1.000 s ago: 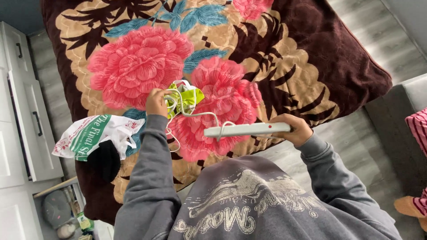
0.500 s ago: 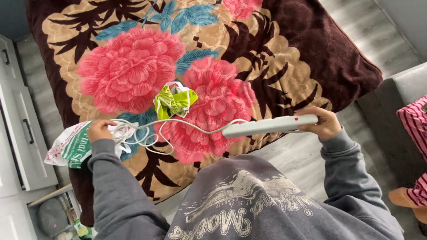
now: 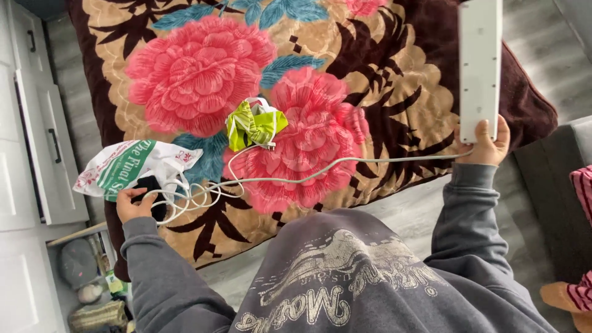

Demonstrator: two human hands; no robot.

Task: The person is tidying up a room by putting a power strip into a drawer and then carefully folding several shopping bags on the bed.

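The right hand point(image 3: 487, 140) grips the power strip point(image 3: 480, 65) upright over the blanket point(image 3: 382, 92), the left hand point(image 3: 132, 203) clutches the cord's point(image 3: 370, 161) loops (half gathered, I'd judge), the rest strung across.

White cord point(image 3: 345, 165) stretched across blanket point(image 3: 382, 92) between left hand point(image 3: 132, 203) and right hand point(image 3: 487, 143); path across front edge barred. Crumpled green bag point(image 3: 254, 125) lies mid-blanket, white plastic bag point(image 3: 132, 168) beside left hand. Upper blanket open. White cabinet point(image 3: 37, 142) closes left side.
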